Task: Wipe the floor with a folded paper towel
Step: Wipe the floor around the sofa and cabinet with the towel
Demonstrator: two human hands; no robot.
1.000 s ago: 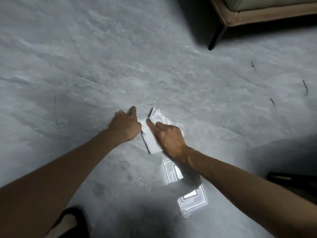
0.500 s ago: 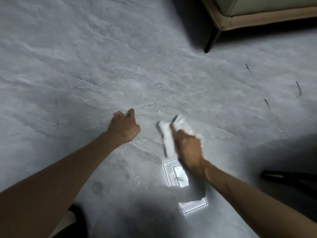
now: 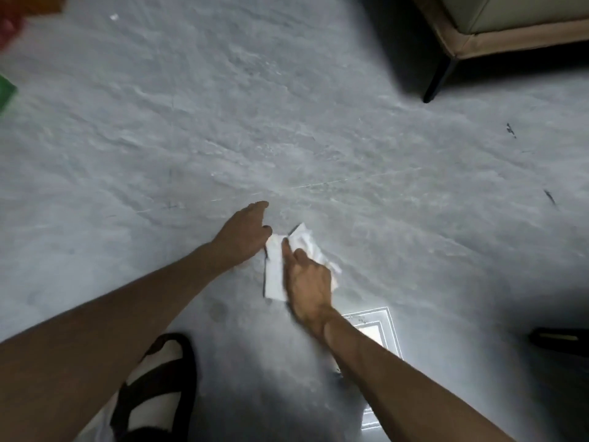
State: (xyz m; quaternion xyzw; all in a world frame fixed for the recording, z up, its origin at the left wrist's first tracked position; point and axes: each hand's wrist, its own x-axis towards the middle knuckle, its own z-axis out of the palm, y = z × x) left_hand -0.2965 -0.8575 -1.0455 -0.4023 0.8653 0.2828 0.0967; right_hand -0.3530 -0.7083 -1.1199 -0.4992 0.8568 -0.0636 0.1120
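Note:
A white folded paper towel (image 3: 276,275) lies on the grey marbled floor (image 3: 287,129) in the lower middle of the head view. My right hand (image 3: 307,282) presses flat on top of it, fingers pointing away from me and covering its right half. My left hand (image 3: 243,234) rests palm-down on the floor just left of the towel, its thumb side touching the towel's upper left corner. The left hand holds nothing.
A beige sofa (image 3: 510,23) with a black leg (image 3: 438,81) stands at the top right. My sandalled foot (image 3: 156,387) is at the bottom left. A bright ceiling-light reflection (image 3: 373,330) shines on the floor below my right wrist. A dark object (image 3: 561,341) lies at the right edge.
My right hand slid the towel to the right, then back left until it lies beside my left hand again. The left hand stayed planted on the floor. The camera tilted, bringing my foot into view.

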